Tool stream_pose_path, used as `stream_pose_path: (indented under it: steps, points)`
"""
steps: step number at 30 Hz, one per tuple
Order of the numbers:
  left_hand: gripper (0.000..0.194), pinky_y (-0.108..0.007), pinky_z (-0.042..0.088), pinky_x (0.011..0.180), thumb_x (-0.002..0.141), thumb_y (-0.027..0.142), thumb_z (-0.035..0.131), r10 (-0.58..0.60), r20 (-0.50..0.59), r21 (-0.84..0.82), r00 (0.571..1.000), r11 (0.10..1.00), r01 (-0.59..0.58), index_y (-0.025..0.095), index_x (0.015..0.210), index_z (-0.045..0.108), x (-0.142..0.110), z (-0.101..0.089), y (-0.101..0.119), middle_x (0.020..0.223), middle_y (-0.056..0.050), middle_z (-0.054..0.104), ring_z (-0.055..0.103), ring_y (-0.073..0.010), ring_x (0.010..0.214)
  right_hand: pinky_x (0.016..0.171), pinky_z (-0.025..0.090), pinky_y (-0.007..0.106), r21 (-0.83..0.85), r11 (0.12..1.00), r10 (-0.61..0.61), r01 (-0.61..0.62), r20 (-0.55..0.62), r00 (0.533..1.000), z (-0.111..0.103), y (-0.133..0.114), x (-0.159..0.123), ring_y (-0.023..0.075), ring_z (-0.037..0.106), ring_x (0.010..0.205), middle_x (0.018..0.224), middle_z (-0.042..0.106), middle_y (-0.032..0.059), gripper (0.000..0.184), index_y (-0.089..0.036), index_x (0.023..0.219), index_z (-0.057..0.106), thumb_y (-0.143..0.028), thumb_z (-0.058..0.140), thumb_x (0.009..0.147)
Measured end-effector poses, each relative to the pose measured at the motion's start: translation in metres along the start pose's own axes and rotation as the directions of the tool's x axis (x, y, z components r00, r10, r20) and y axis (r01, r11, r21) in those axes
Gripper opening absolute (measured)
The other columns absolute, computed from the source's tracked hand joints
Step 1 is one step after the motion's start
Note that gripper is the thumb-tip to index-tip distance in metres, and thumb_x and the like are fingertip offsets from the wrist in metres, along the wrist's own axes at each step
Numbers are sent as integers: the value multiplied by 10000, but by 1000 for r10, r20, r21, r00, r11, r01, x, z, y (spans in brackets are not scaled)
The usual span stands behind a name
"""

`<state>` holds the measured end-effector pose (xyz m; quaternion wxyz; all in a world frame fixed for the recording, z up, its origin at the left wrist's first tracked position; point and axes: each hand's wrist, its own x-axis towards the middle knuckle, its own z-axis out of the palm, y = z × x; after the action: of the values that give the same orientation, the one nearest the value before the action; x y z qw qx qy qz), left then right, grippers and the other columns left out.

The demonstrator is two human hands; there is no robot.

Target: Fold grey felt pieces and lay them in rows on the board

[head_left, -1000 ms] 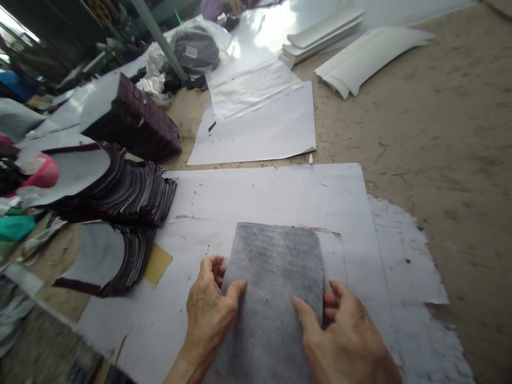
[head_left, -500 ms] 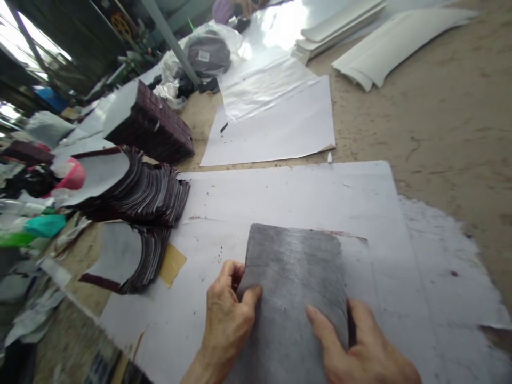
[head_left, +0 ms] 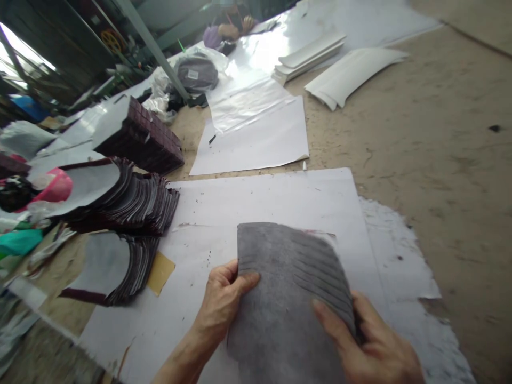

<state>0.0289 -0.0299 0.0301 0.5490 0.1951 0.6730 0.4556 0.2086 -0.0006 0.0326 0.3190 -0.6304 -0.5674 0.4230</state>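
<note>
A stack of grey sheets (head_left: 284, 298) is held between my two hands over white paper on the table. My left hand (head_left: 226, 293) grips its left edge, thumb on top and fingers curled behind. On the right edge, my right hand (head_left: 368, 336) clasps the stack with its thumb on the face. The sheets are bent, and their layered edges fan out at the upper right. The stack's lower end runs out of view. What the sheets are made of I cannot tell.
Curved stacks of grey pieces with maroon edges (head_left: 152, 205) stand at the left, with a squared maroon block (head_left: 156, 136) behind them. A tan card (head_left: 161, 273) lies beside them. White curved sheets (head_left: 348, 74) rest farther back. Another person's hand (head_left: 229, 32) shows at the far end.
The stack has gone from nearly flat to bent, and its right-hand layers have fanned apart. Both hands keep their hold. The camera view has shifted to the right.
</note>
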Motion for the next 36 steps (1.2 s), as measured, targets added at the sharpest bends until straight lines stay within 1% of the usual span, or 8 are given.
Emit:
stream_pose_path:
  steps: [4,7,12,16,19,26,31,36]
  points:
    - [175,-228,436,758,716,220,663,379,9,288,925,885,-366,196,883,710,6,5,-8,859,-5,683,580,-162,828,455,505,256,215,910,338,-353,104,935,-4,-5,6,190,628,519,650,681,22,344,-167,916,622,-461,490,797]
    - [209,-236,462,719,727,242,656,212,77,74,974,973,-217,194,927,691,11,11,-4,867,-21,691,605,-162,786,583,527,275,72,997,-10,18,-101,995,-6,6,3,187,637,583,660,679,28,242,-169,852,647,-356,499,814]
    - [309,-271,484,540,734,285,640,-46,217,-134,975,988,76,134,1004,640,13,23,7,741,-67,690,615,-171,571,797,476,257,-254,766,-633,591,-135,762,-8,31,4,164,644,813,888,695,45,220,-165,960,643,-160,475,818]
    - [232,-236,489,640,701,255,682,74,67,-17,995,997,-74,137,900,675,14,27,3,769,-39,690,622,-157,688,480,466,223,-197,976,-108,90,-83,991,-12,24,12,159,613,514,598,661,-6,260,-177,804,628,-412,517,795]
    - [267,-243,496,643,717,280,670,73,67,-3,995,997,-73,146,948,660,12,26,3,786,-40,690,626,-163,705,445,435,207,-29,972,233,-232,8,972,-17,8,14,152,608,515,592,661,-40,255,-210,751,619,-445,521,746]
    - [368,-314,506,728,687,231,660,111,151,108,982,986,-128,157,1037,576,7,13,12,921,-71,659,625,-198,812,421,445,249,-351,935,-126,53,-186,974,-3,13,8,189,607,513,625,668,48,379,-147,840,634,-460,420,833]
    - [448,-354,488,786,716,178,602,644,-36,795,764,482,-368,178,1153,505,0,1,-10,1052,-79,571,563,-204,907,741,492,384,-755,571,-636,320,-161,754,1,26,0,299,587,900,1038,608,208,426,14,1111,533,-312,505,838]
    - [476,-350,431,941,803,133,508,717,428,777,550,18,-629,140,1270,421,-30,2,-41,1232,-131,484,457,-235,1149,810,459,356,-751,284,-764,596,198,614,-19,54,-26,272,578,986,1098,621,139,346,-50,1121,558,-182,572,801]
